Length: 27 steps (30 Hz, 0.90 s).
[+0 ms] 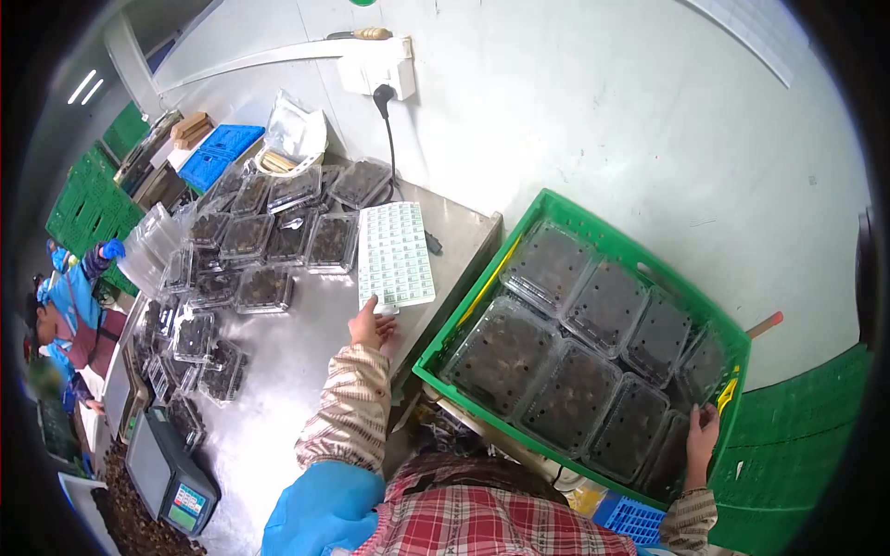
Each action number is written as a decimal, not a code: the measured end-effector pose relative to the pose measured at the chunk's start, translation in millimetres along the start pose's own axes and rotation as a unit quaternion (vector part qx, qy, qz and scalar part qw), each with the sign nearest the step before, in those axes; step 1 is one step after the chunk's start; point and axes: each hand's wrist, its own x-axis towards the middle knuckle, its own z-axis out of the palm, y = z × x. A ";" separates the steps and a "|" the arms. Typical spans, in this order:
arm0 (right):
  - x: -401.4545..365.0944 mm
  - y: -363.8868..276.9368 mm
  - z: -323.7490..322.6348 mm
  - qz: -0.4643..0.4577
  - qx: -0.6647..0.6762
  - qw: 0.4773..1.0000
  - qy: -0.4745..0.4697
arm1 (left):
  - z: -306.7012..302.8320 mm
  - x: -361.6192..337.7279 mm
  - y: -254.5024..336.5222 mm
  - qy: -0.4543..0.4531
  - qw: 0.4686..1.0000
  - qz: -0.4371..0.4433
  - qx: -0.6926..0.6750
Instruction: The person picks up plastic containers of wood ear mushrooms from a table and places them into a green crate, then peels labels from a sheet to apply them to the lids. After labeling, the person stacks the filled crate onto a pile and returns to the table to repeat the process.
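Note:
My left hand (373, 326) is at the lower edge of a white label sheet (397, 250) with rows of green-printed stickers, its fingers closed on the bottom corner. The sheet lies on the steel table (287, 347). My right hand (703, 443) reaches into the near right corner of a green crate (482, 422), fingers bent together against the side of a clear plastic box (666, 463). Part of its grip is hidden. Clear lidded boxes with dark contents fill the crate in two rows, such as a larger box (505, 357) at the left.
Filled clear boxes (246, 236) are piled on the table's far left, beside stacked empty plastic trays (153, 246). A scale (171, 473) stands at the near left. A black plug (383, 97) hangs from a wall socket. Another person (79, 306) is at the far left.

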 end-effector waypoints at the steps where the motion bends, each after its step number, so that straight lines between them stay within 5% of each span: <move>1: -0.3 8.9 2.5 -0.053 -0.066 0.995 0.047 | 0.5 13.4 -3.5 0.022 0.998 0.025 -0.058; 4: -15.3 -33.1 -4.3 -0.181 -0.175 0.957 0.140 | 5.8 15.4 7.0 0.077 0.977 0.094 -0.173; 6: -31.0 -93.4 -6.3 -0.254 -0.219 0.924 0.186 | 1.6 -0.1 23.8 0.071 0.961 0.263 -0.055; 8: -49.9 -155.5 3.5 -0.227 0.047 0.972 -0.031 | 3.3 -56.1 54.2 0.046 0.952 0.303 0.017; 10: -70.6 -229.3 18.8 -0.388 0.026 0.916 -0.098 | -6.3 -86.6 78.7 -0.167 0.819 0.540 0.096; 12: -81.3 -281.6 46.3 -0.509 0.067 0.850 -0.119 | -8.8 -170.5 110.3 -0.281 0.848 0.429 0.136; 16: -105.3 -375.0 89.9 -0.625 0.149 0.757 -0.116 | -39.8 -233.3 143.3 -0.439 0.754 0.442 0.210; 20: -124.4 -406.1 131.0 -0.612 0.191 0.747 -0.175 | -53.4 -271.2 145.9 -0.414 0.761 0.475 0.153; 22: -131.7 -409.0 142.2 -0.472 0.251 0.747 -0.396 | -54.5 -281.9 145.6 -0.302 0.752 0.568 0.141; 23: -135.5 -413.5 140.6 -0.491 0.267 0.738 -0.379 | -57.7 -279.9 155.4 -0.219 0.634 0.703 0.238; 24: -136.4 -416.4 141.1 -0.494 0.269 0.733 -0.384 | -61.2 -282.7 159.3 -0.211 0.635 0.703 0.240; 26: -135.8 -421.8 142.3 -0.533 0.314 0.707 -0.343 | -68.2 -294.0 164.7 -0.103 0.530 0.779 0.318; 27: -136.5 -424.7 140.3 -0.552 0.317 0.698 -0.329 | -77.1 -286.2 164.7 -0.163 0.579 0.740 0.303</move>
